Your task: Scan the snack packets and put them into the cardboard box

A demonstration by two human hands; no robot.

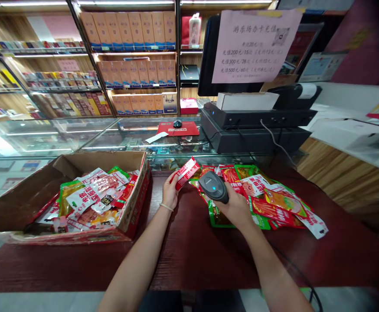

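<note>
A slim red-and-white snack packet (187, 173) is pinched in my left hand (170, 190), its printed side turned up. My right hand (236, 207) grips a black barcode scanner (213, 186) with a small blue light on top, its head close to the packet's right side. Under and beyond the scanner lies a pile of snack packets (274, 208) in red, green and white. On the left stands an open cardboard box (140, 190) holding many mixed snack packets (93, 195).
Behind the dark red counter (183, 255) runs a glass display case (101, 134) with a mouse (177, 124) on a red mat (189, 129). A monitor (207, 56) and cash drawer (257, 141) stand at the back right. The scanner's cable (298, 271) trails off the front.
</note>
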